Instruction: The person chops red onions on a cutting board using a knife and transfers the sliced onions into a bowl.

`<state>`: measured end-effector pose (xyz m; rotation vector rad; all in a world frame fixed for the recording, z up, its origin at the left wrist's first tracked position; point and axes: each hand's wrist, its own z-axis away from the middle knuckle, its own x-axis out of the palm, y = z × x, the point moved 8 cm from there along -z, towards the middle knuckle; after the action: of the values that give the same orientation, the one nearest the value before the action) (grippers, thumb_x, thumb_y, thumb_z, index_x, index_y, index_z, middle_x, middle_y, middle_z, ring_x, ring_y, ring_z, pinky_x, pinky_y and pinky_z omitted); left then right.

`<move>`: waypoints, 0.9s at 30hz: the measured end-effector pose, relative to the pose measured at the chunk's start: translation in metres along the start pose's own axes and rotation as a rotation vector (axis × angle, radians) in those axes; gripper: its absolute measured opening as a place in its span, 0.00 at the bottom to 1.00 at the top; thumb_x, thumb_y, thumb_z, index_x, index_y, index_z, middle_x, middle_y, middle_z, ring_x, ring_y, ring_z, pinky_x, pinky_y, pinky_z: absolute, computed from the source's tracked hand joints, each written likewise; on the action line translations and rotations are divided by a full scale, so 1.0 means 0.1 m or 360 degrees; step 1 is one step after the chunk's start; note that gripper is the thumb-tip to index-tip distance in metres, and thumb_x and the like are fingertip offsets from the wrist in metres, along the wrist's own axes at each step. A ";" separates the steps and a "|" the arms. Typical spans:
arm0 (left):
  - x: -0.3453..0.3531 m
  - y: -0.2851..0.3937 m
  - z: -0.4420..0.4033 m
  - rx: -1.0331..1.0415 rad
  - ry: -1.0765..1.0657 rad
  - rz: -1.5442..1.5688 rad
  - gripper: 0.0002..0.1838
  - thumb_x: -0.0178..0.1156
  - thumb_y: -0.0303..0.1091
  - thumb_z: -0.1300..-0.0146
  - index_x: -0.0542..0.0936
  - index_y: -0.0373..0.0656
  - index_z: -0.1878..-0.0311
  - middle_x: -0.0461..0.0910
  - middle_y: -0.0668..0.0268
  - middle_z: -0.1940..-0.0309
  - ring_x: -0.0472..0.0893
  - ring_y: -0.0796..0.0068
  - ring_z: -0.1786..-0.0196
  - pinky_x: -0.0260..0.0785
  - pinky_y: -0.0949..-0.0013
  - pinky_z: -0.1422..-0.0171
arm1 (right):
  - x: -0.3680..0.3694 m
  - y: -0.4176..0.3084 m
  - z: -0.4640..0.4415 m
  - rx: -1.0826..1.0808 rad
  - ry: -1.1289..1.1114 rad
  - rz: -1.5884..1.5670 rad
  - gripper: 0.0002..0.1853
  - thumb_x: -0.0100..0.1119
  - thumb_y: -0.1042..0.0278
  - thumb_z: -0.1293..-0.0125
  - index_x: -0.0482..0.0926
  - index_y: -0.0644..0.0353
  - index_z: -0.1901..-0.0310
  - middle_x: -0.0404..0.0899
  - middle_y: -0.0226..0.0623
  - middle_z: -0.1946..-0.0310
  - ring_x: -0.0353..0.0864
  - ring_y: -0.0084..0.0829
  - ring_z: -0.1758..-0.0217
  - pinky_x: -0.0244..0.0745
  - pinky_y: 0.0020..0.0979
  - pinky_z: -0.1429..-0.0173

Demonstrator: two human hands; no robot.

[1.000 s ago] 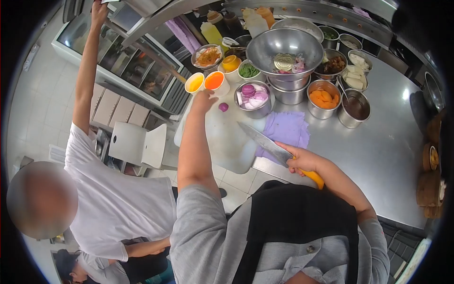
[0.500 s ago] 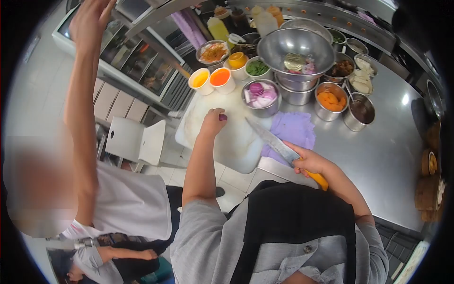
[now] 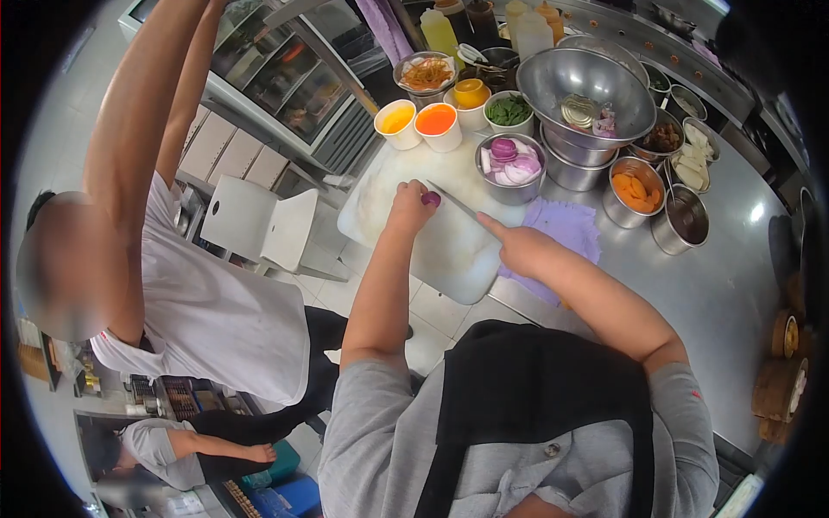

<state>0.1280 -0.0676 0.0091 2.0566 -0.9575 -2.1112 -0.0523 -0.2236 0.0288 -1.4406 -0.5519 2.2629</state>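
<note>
My left hand (image 3: 411, 207) is closed on a small piece of red onion (image 3: 431, 199) over the white cutting board (image 3: 449, 263). My right hand (image 3: 525, 248) grips a knife (image 3: 456, 202), its index finger stretched along the blade. The blade's tip points at the onion piece; whether the two touch I cannot tell. Most of the knife's handle is hidden under my right hand and forearm. Just beyond the board's middle stands a metal container of peeled red onions (image 3: 509, 162). A purple cloth (image 3: 566, 229) lies under and beside my right hand.
A yellow-filled tub (image 3: 396, 125) and an orange-filled tub (image 3: 439, 127) stand at the board's far edge. A large metal bowl (image 3: 553, 86) rests on stacked pots behind the onions. Containers of orange pieces (image 3: 636, 192) and dark sauce (image 3: 681, 220) stand right. A co-worker in a white shirt (image 3: 207, 293) is close on the left.
My right hand has brought the knife left, up to the onion piece, with its index finger now along the blade. The view has shifted, and the co-worker's raised arms have moved.
</note>
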 end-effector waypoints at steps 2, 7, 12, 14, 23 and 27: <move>0.02 -0.02 -0.02 -0.0001 -0.0026 0.0026 0.20 0.69 0.28 0.51 0.76 0.40 0.54 0.75 0.52 0.53 0.80 0.49 0.54 0.74 0.57 0.47 | -0.03 -0.05 0.00 0.0025 -0.0037 0.0078 0.46 0.48 0.79 0.41 0.44 0.37 0.22 0.82 0.53 0.60 0.82 0.48 0.59 0.76 0.45 0.53; 0.03 -0.01 -0.05 -0.0016 -0.0086 -0.0012 0.18 0.68 0.28 0.50 0.77 0.38 0.55 0.75 0.53 0.54 0.80 0.55 0.53 0.74 0.60 0.47 | -0.13 -0.14 0.10 -0.0021 -0.0053 0.0222 0.47 0.48 0.80 0.42 0.44 0.37 0.22 0.82 0.50 0.61 0.82 0.46 0.61 0.76 0.45 0.55; 0.03 0.03 -0.06 0.0062 -0.0103 -0.0041 0.18 0.68 0.26 0.51 0.77 0.38 0.55 0.76 0.53 0.55 0.80 0.55 0.53 0.74 0.61 0.46 | -0.10 -0.08 0.14 -0.0088 -0.0055 0.0212 0.45 0.48 0.76 0.39 0.42 0.35 0.22 0.81 0.53 0.65 0.82 0.48 0.63 0.76 0.46 0.55; 0.05 0.00 -0.06 0.0089 -0.0089 -0.0042 0.18 0.69 0.26 0.51 0.77 0.38 0.55 0.76 0.53 0.55 0.80 0.55 0.54 0.74 0.61 0.47 | -0.08 -0.09 0.14 -0.0088 -0.0071 0.0204 0.46 0.47 0.77 0.39 0.42 0.35 0.22 0.81 0.54 0.64 0.82 0.48 0.63 0.76 0.46 0.55; -0.02 0.05 -0.03 0.0171 -0.0025 -0.0022 0.17 0.69 0.26 0.52 0.77 0.37 0.57 0.77 0.54 0.58 0.82 0.56 0.57 0.76 0.61 0.50 | -0.05 -0.16 -0.24 -0.0021 -0.0028 0.0096 0.50 0.49 0.82 0.43 0.42 0.34 0.22 0.82 0.50 0.60 0.83 0.44 0.61 0.77 0.43 0.56; 0.04 -0.01 -0.05 0.0177 -0.0011 -0.0013 0.17 0.69 0.26 0.52 0.77 0.37 0.57 0.78 0.53 0.56 0.82 0.56 0.56 0.76 0.61 0.50 | -0.08 -0.11 0.04 -0.0053 -0.0056 0.0199 0.49 0.48 0.82 0.42 0.42 0.33 0.22 0.81 0.51 0.62 0.83 0.45 0.62 0.76 0.44 0.57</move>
<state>0.1330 -0.0703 0.0058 2.1079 -1.0932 -2.1166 -0.0516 -0.2191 0.0425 -1.4921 -0.5260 2.3908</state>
